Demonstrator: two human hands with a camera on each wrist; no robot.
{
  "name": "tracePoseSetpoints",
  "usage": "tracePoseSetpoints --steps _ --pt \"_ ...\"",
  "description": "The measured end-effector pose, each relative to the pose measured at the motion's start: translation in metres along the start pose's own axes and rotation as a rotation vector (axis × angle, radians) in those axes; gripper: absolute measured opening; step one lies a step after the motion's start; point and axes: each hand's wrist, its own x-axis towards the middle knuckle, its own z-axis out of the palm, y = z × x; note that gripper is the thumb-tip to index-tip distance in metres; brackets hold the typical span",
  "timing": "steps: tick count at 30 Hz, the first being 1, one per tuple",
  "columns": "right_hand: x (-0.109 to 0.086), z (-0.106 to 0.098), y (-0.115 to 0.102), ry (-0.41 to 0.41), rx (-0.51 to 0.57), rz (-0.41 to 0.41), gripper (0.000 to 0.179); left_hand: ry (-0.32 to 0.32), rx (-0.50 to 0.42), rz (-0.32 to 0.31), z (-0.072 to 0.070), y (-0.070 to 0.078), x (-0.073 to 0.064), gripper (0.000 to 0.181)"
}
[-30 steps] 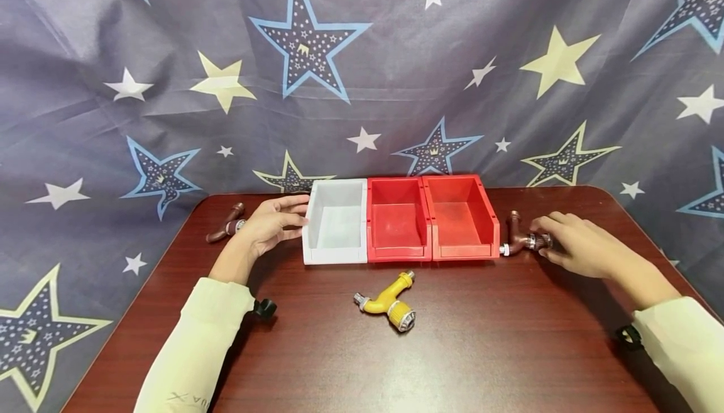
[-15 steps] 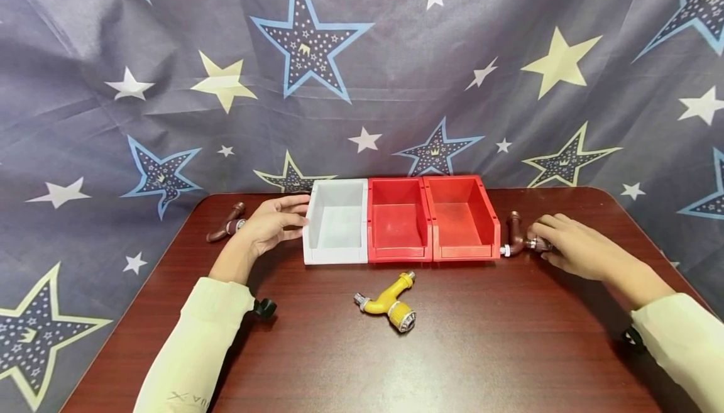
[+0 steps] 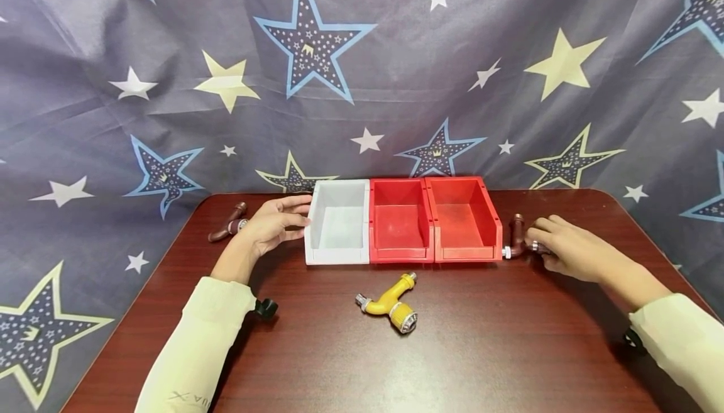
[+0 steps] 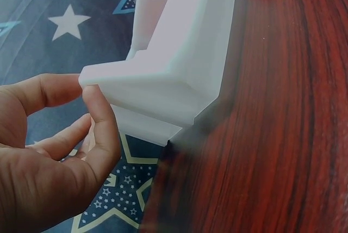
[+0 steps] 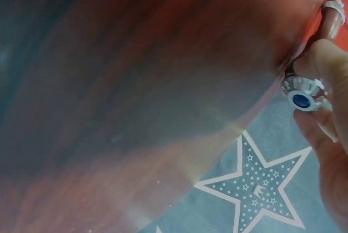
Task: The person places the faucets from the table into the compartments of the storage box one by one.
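Observation:
In the head view, my left hand [image 3: 274, 224] reaches to the left side of the white bin [image 3: 338, 255]. Its fingertips touch the bin's outer edge, as the left wrist view also shows with fingers [image 4: 103, 135] at the rim. At the right, my right hand [image 3: 571, 249] grips a brown faucet [image 3: 517, 234] by its ribbed knob end. The faucet's silver threaded end points at the right red bin [image 3: 466, 253]. In the right wrist view, the knob's silver cap with a blue centre [image 5: 300, 100] shows between thumb and fingers.
A middle red bin [image 3: 400, 254] stands between the white bin and the right red one. A yellow faucet [image 3: 390, 300] lies on the brown table [image 3: 317, 350] in front of the bins. Another brown faucet [image 3: 229, 225] lies at the left, partly behind my left hand. A star-patterned cloth [image 3: 362, 73] hangs behind.
My right hand has moved slightly left, and its fingers have curled round the brown faucet's knob end. The left hand stays at the white bin.

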Motion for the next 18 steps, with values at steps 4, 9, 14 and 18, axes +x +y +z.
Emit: tracePoseSetpoints --steps 4,9,14,18 --pt "0.001 -0.002 -0.001 0.009 -0.031 -0.016 0.046 0.002 -0.002 0.001 0.0 0.0 0.0 0.068" --pt "0.0 -0.006 0.0 0.028 -0.055 -0.009 0.046 0.004 -0.005 -0.001 0.0 0.0 0.0 0.067" --pt "-0.003 -0.011 0.003 0.033 -0.069 0.016 0.046 0.002 -0.003 0.001 0.0 0.0 -0.001 0.067" --pt "-0.004 -0.017 0.007 0.041 -0.092 0.027 0.047 -0.004 -0.005 0.002 0.0 0.0 -0.001 0.068"
